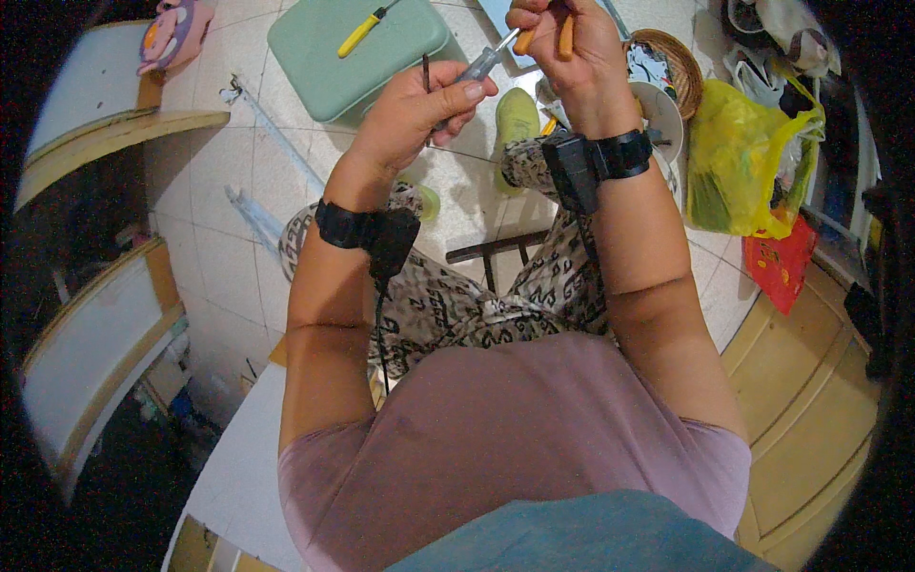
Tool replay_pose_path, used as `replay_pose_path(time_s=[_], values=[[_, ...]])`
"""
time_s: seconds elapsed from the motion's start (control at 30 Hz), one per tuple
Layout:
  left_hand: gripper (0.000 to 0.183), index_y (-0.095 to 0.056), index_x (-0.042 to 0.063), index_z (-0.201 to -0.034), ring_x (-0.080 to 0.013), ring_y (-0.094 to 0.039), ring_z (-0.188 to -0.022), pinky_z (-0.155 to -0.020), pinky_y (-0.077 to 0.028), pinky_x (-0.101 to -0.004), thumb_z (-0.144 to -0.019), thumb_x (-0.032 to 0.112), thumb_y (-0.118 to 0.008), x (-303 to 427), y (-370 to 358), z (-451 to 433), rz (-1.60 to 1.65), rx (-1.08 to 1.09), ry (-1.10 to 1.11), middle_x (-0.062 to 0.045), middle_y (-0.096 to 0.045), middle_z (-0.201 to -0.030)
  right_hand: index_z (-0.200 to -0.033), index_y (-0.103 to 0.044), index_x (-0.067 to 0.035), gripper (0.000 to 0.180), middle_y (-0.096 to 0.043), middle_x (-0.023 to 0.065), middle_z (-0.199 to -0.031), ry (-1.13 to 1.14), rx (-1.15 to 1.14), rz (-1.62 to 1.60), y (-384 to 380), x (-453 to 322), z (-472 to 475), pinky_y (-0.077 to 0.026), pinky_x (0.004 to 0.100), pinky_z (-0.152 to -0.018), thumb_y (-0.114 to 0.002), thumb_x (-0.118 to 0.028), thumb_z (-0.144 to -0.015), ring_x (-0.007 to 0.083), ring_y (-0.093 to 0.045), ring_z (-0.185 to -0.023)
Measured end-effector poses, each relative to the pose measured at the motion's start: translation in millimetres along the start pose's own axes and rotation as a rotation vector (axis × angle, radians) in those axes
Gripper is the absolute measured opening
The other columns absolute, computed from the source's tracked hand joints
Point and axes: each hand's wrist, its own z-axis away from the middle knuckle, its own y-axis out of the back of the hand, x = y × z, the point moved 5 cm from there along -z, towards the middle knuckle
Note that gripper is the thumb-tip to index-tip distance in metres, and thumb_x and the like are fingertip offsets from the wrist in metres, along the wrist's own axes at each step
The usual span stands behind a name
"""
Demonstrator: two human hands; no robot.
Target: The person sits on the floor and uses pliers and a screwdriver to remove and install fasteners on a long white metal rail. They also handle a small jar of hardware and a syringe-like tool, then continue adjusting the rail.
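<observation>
My left hand point(429, 107) is closed around the clear handle of a screwdriver point(482, 63), whose metal shaft points up and right towards my other hand. A thin dark rod point(427, 75) also sticks out between its fingers. At the top edge, my right hand point(579, 50) grips orange handles point(565, 39), seemingly of pliers; the tool's head is hidden or out of view. The screwdriver's tip lies close to these handles; whether they touch I cannot tell. Left of the hands, a yellow-handled tool point(359, 36) lies on the lid of a green box point(307, 71).
A white bucket point(661, 114), a wicker basket point(686, 71) with small parts and a yellow plastic bag point(736, 157) stand at the right. A red packet point(779, 264) lies below the bag. Long metal strips point(275, 136) are on the tiled floor at the left.
</observation>
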Motion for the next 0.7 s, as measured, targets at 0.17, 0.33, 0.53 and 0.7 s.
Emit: replay_pose_path(time_s=[0.17, 0.33, 0.53, 0.7], values=[[0.028, -0.065, 0.005, -0.106, -0.0023, -0.042, -0.056, -0.047, -0.033, -0.0172, -0.091, 0.029, -0.062, -6, -4, -6, 0.005, 0.149, -0.042, 0.006, -0.049, -0.067, -0.086, -0.047, -0.010, 0.023, -0.051, 0.0024, -0.076, 0.097, 0.151, 0.147, 16, 0, -2, -0.043, 0.0291, -0.056, -0.050, -0.029, -0.099, 0.0138, -0.050, -0.064], [0.030, -0.065, 0.005, -0.110, -0.0016, -0.041, -0.052, -0.043, -0.030, -0.0171, -0.092, 0.029, -0.061, -6, -4, -2, -0.188, 0.238, -0.090, 0.006, -0.051, -0.065, -0.086, -0.043, -0.011, 0.020, -0.045, 0.0017, -0.074, 0.042, 0.136, 0.138, 20, 5, -4, -0.040, 0.0283, -0.053, -0.048, -0.025, -0.100, 0.0127, -0.043, -0.062], [0.035, -0.065, 0.006, -0.113, -0.0020, -0.042, -0.054, -0.045, -0.032, -0.0193, -0.089, 0.031, -0.066, -12, -2, 1, -0.430, 0.317, -0.228, 0.006, -0.053, -0.067, -0.085, -0.040, -0.012, 0.020, -0.039, 0.0000, -0.073, -0.022, 0.178, 0.134, 27, 15, -2, -0.036, 0.0265, -0.051, -0.047, -0.023, -0.100, 0.0110, -0.037, -0.060], [0.035, -0.065, 0.004, -0.112, -0.0022, -0.041, -0.053, -0.045, -0.032, -0.0196, -0.089, 0.031, -0.066, -8, -6, 2, -0.433, 0.355, -0.303, 0.006, -0.052, -0.065, -0.084, -0.039, -0.013, 0.020, -0.037, -0.0010, -0.072, -0.025, 0.134, 0.103, 24, 18, -3, -0.034, 0.0251, -0.050, -0.048, -0.022, -0.099, 0.0101, -0.035, -0.059]])
